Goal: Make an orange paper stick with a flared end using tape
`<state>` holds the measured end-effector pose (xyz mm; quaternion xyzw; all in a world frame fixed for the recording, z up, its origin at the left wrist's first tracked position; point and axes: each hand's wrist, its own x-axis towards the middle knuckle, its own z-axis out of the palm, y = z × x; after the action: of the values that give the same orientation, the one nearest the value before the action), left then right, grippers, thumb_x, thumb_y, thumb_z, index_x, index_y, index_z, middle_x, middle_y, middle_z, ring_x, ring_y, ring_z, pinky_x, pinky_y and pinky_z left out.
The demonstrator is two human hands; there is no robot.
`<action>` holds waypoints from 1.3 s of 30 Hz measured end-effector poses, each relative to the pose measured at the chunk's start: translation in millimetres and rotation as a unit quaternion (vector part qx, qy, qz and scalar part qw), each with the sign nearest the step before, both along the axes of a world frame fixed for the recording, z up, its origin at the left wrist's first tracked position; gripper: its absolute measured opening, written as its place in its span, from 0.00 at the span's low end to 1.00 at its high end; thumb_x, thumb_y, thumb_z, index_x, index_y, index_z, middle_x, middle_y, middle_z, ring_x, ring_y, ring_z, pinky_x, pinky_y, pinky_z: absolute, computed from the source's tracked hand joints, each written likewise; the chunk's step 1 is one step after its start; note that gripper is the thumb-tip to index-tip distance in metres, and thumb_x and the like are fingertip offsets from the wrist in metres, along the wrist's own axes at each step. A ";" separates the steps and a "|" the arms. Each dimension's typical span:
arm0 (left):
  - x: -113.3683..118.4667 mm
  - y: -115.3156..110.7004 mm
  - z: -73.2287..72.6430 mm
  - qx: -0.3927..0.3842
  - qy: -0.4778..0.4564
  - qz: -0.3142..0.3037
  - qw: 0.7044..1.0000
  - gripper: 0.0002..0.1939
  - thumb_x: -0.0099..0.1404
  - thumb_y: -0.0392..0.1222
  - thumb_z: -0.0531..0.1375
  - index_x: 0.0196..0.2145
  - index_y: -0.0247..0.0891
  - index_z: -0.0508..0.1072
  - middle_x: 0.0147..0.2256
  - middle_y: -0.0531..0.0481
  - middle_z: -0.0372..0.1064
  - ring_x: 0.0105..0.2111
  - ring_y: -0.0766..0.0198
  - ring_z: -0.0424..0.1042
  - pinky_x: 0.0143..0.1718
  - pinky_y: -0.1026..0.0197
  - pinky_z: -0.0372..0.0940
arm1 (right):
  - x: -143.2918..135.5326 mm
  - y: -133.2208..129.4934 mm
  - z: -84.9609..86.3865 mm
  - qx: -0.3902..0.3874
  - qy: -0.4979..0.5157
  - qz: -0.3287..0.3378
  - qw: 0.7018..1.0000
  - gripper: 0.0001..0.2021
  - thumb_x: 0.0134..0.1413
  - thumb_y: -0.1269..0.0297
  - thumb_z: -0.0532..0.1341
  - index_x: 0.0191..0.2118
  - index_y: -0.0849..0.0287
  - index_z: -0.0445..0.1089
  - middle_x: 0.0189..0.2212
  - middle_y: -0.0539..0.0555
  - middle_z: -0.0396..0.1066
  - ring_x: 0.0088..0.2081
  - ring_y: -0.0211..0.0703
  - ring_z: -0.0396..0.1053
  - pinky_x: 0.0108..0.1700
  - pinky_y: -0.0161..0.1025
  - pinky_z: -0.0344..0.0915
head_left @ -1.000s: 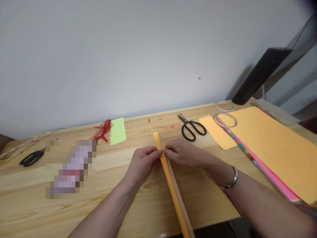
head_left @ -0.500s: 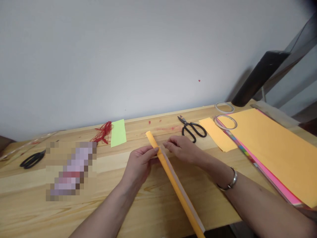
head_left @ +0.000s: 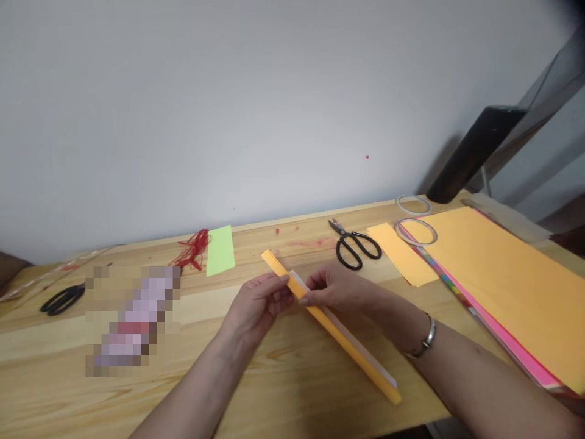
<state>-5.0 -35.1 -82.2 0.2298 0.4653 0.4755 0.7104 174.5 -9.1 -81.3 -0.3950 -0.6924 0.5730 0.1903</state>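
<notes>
A long folded orange paper strip (head_left: pixel 350 346) slants from the middle of the view down to the lower right, with a whitish band along its right side. Near its upper end, my left hand (head_left: pixel 262 302) pinches it between thumb and fingers. Just below that, my right hand (head_left: pixel 333 289) is closed on the same strip, thumb on top. The strip's top end sticks out past my left thumb. Black-handled scissors (head_left: pixel 351 255) lie open on the table beyond my right hand.
The wooden table (head_left: pixel 192 378) meets a wall. Left are red strings (head_left: pixel 195 247), a green paper (head_left: pixel 220 250), more scissors (head_left: pixel 64 299) and a blurred-out object (head_left: pixel 141 314). Right are orange sheets (head_left: pixel 498 262), tape rolls (head_left: pixel 415 231) and a black cylinder (head_left: pixel 475 155).
My right hand has moved down onto the strip and closed on it. The strip has tilted flatter, and its lower end has come into view.
</notes>
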 end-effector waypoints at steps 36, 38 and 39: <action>1.6 -3.8 0.0 0.041 0.059 -0.047 0.996 0.07 0.49 0.36 0.67 0.26 0.29 0.77 0.25 0.45 0.74 0.26 0.65 0.71 0.29 0.65 0.66 | -5.7 -2.6 2.4 0.333 0.055 -0.092 0.937 0.04 0.52 0.74 0.60 0.32 0.58 0.70 0.29 0.49 0.68 0.35 0.37 0.64 0.39 0.36 0.60; 1.9 -3.5 0.7 0.041 0.061 -0.048 0.996 0.07 0.49 0.36 0.67 0.26 0.29 0.77 0.25 0.45 0.74 0.26 0.66 0.71 0.28 0.65 0.66 | -5.4 -2.2 1.8 0.334 0.053 -0.090 0.937 0.04 0.51 0.74 0.60 0.32 0.58 0.70 0.29 0.49 0.68 0.36 0.37 0.65 0.40 0.36 0.60; 2.2 -3.5 1.0 0.041 0.061 -0.049 0.996 0.07 0.49 0.36 0.67 0.26 0.29 0.77 0.25 0.45 0.74 0.26 0.66 0.71 0.28 0.66 0.66 | -5.4 -2.2 1.8 0.334 0.053 -0.090 0.937 0.04 0.51 0.74 0.61 0.32 0.58 0.70 0.29 0.49 0.68 0.36 0.37 0.65 0.40 0.36 0.61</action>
<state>-2.8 -38.6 -81.2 0.3100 0.4763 0.4441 0.6926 169.1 -11.3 -79.5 -0.3382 -0.7946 0.3091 0.3984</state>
